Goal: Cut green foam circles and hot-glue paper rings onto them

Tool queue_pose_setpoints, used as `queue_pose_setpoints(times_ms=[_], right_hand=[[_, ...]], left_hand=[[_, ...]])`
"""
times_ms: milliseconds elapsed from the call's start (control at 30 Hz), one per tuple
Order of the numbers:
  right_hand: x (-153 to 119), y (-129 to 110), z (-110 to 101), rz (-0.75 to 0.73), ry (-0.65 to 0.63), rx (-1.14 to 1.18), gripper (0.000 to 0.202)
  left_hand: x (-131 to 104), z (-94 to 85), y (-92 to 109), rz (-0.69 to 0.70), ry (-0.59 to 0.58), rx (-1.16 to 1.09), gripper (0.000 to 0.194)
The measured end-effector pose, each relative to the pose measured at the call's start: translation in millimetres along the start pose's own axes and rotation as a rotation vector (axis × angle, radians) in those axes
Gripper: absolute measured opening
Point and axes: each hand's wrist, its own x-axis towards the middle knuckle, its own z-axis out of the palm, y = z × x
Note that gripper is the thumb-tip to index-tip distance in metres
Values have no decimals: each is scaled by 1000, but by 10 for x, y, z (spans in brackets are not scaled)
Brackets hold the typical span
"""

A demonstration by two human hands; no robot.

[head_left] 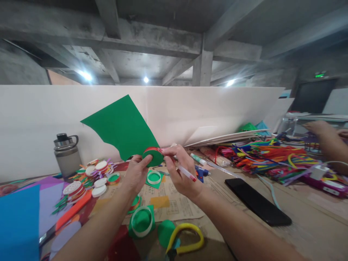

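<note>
Raised above the table, a green sheet (122, 127) with a curved cut-out along its lower left edge is pinched in my left hand (136, 174). The same hand grips a round piece with a red rim and green face (152, 158), its thumb pressing on that face. My right hand (182, 170) is closed around a pen (186, 172) with a red end. The pen's other end points toward the right side of the red rim; whether it touches is too small to tell. Below lie white rings on green squares (154, 177) and a green disc (166, 233).
Yellow-handled scissors (187, 237) lie near the front. A phone (257, 201) and a heap of coloured pipe cleaners (274, 156) are to the right, a bottle (66, 156) and red-white round pieces (74, 191) to the left. Another person's arm (324, 136) reaches in at far right.
</note>
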Motion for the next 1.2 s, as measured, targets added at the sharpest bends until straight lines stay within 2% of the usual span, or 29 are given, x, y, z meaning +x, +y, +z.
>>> queue_pose_setpoints(times_ms=[467,733,1000,1200], right_hand=[[16,30,-4,-29,7,-11,13],[15,32,-8,-44,2,-7,14],[11,37,-2,-30,11,-3,12],[-12,61,13,-44,11,-3,14]], left_hand=[[-22,9,23,13,10,59,22],[-30,35,16,35,34,17,23],[-31,64,38,46,-5,-30,16],[-47,117,68,55,44,-115,23]])
